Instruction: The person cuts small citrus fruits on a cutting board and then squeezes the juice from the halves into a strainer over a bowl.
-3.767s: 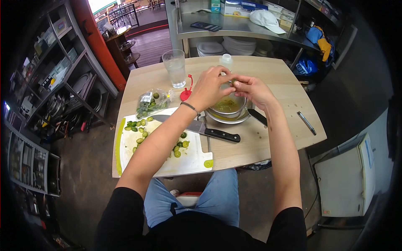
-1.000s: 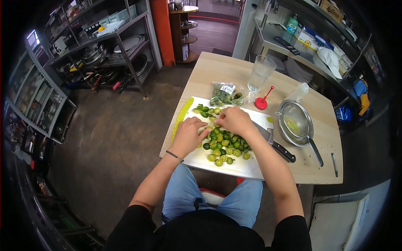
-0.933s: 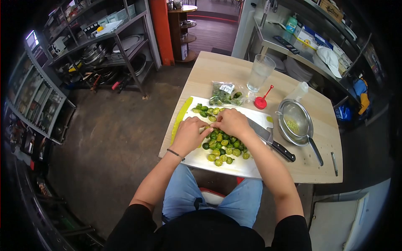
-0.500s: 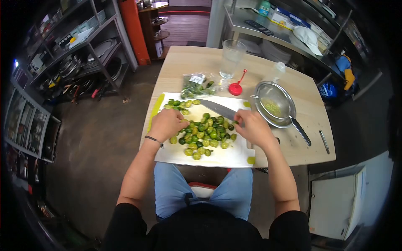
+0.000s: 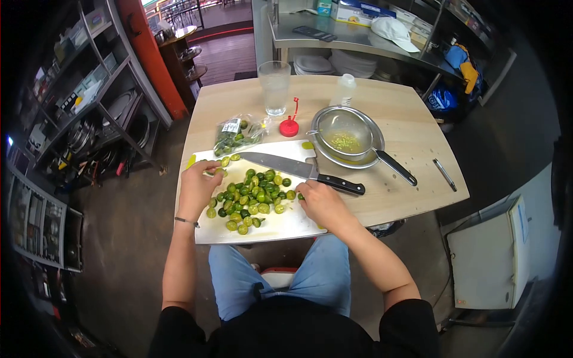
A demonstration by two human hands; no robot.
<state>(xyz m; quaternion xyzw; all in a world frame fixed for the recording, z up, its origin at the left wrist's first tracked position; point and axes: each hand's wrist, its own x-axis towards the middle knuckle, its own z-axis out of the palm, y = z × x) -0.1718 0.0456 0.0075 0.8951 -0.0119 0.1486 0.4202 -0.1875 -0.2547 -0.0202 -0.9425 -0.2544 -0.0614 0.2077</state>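
Small green limes [image 5: 256, 192], many of them halved, lie in a pile on the white cutting board [image 5: 280, 229]. My left hand [image 5: 200, 186] is at the board's upper left, its thumb and fingers closing around a halved lime [image 5: 220, 172]. More cut halves [image 5: 230, 160] sit just beyond its fingertips. My right hand [image 5: 325, 204] rests at the board's right edge, fingertips pinched on a small lime [image 5: 300, 196], mostly hidden. Beyond that hand a kitchen knife [image 5: 280, 163] lies flat, its blade on the board and its black handle over the table.
A strainer [image 5: 345, 138] with pulp and seeds sits over a metal bowl [image 5: 376, 132]. Behind the board are a bag of limes [image 5: 239, 136], a glass of water [image 5: 274, 92], a red squeeze-bottle cap [image 5: 289, 126] and a plastic bottle [image 5: 344, 90]. A pen [image 5: 444, 175] lies far right.
My left hand has moved from the pile's edge to the halves at the upper left. The right hand has drawn back from the knife, exposing its handle. The view has shifted.
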